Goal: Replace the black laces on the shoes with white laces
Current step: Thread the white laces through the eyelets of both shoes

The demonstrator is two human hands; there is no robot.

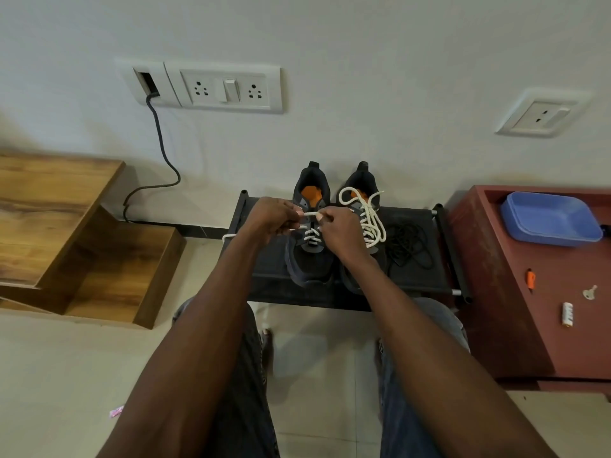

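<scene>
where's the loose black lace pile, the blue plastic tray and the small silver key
loose black lace pile point(408, 244): head view, middle of the tangle on the rack
blue plastic tray point(550, 217): head view, its flat inner floor
small silver key point(589, 292): head view, its shaft

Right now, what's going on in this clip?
A person is lacing the left shoe of a dark pair standing on a low black rack. The left hand and right hand each pinch part of a white lace stretched between them above the upper eyelets; the lower rows are already threaded. The right shoe already carries its white lace, loosely tied. The removed black laces lie in a heap on the rack beside it.
</scene>
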